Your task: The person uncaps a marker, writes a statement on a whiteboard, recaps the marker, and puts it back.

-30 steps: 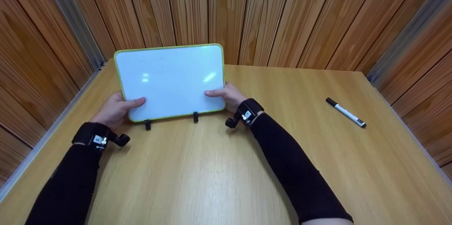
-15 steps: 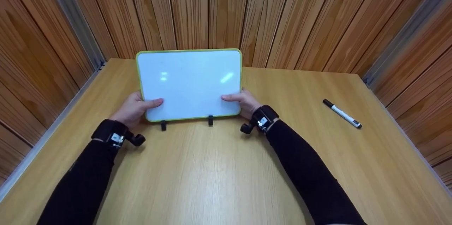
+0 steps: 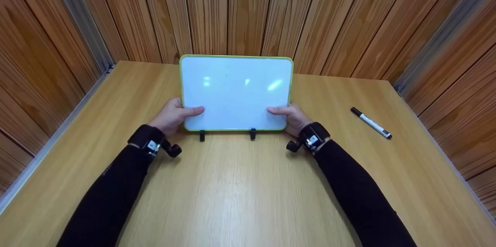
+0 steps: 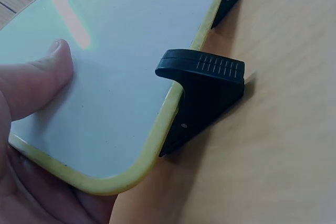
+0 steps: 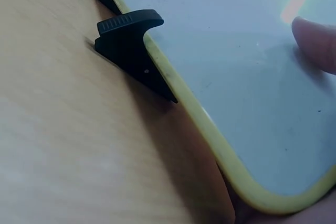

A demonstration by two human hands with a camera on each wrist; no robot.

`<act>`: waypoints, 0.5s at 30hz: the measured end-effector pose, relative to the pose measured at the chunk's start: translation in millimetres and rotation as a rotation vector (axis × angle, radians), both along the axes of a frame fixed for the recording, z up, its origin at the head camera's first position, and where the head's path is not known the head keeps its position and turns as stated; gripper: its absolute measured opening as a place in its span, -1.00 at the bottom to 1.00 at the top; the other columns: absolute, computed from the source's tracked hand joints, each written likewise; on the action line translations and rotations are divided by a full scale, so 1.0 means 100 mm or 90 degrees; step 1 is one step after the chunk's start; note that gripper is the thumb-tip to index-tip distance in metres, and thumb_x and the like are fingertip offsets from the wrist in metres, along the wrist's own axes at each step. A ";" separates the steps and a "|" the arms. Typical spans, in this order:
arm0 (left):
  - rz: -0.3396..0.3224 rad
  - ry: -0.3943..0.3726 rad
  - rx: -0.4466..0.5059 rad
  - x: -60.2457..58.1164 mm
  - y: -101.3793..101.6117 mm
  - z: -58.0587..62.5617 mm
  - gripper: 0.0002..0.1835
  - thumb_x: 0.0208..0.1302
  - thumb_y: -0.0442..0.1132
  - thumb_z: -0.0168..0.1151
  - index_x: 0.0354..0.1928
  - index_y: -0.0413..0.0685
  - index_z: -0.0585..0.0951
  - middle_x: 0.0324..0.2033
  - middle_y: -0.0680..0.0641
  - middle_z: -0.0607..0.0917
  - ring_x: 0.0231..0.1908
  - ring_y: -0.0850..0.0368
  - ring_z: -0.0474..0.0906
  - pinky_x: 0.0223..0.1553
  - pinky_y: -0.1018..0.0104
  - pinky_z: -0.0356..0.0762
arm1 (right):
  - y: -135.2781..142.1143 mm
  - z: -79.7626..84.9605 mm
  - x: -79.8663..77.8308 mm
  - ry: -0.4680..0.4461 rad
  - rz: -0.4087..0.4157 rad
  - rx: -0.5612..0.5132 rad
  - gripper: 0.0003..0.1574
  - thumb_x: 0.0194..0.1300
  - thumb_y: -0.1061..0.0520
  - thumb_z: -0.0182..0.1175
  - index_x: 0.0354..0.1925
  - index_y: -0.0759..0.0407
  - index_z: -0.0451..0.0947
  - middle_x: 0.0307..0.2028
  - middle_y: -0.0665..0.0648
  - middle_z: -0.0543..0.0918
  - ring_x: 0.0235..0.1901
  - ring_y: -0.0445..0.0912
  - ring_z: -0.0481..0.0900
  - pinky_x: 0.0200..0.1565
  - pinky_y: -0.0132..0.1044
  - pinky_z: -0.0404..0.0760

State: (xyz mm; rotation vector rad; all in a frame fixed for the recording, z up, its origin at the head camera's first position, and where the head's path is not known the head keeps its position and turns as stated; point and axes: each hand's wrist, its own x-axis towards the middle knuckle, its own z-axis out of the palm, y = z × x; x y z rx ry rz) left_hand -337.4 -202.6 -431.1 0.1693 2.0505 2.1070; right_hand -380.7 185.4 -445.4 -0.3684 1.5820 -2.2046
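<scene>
White board (image 3: 236, 94) stood in black holders (image 4: 207, 90) on the desk (image 3: 232, 192).
Seating looked done, release remained: left hand (image 3: 170, 116) and right hand (image 3: 296, 117) gripped its sides between thumb and fingers, the latter partly hidden; marker (image 3: 371, 123) lay apart, untouched.

Brown wood-plank walls (image 3: 248, 10) with grey corner strips (image 3: 78, 16) border a light wooden table (image 3: 232, 192).

My white board (image 3: 236, 95) has a yellow edge (image 4: 164, 121), with black feet (image 3: 252, 134) under it, a black-and-white pen (image 3: 371, 123) to its right, and brown stripy wood (image 3: 248, 10) behind it.
</scene>
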 end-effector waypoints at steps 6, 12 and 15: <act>-0.030 0.000 0.010 -0.04 0.21 -0.04 -0.45 0.54 -0.30 0.46 0.47 -0.25 0.58 0.25 -0.16 0.80 0.21 0.02 0.77 0.22 0.19 0.73 | 0.25 -0.03 0.09 0.007 -0.006 -0.002 -0.50 0.45 0.42 0.26 0.27 0.11 0.55 0.16 0.16 0.80 0.19 0.04 0.74 0.33 -0.07 0.66; -0.059 0.013 0.035 -0.02 0.41 -0.09 -0.52 0.53 -0.36 0.44 0.41 -0.28 0.61 0.24 -0.20 0.80 0.20 0.00 0.78 0.22 0.17 0.75 | 0.49 -0.06 0.22 0.001 0.009 -0.001 -0.56 0.51 0.39 0.22 0.25 0.08 0.57 0.21 0.17 0.79 0.26 0.06 0.73 0.38 -0.02 0.64; -0.063 0.016 0.042 0.00 0.48 -0.10 -0.57 0.53 -0.39 0.43 0.35 -0.30 0.65 0.19 -0.20 0.82 0.15 0.02 0.81 0.19 0.18 0.76 | 0.57 -0.07 0.28 0.005 0.010 -0.004 -0.55 0.53 0.39 0.19 0.26 0.06 0.55 0.22 0.16 0.78 0.27 0.06 0.72 0.38 -0.01 0.64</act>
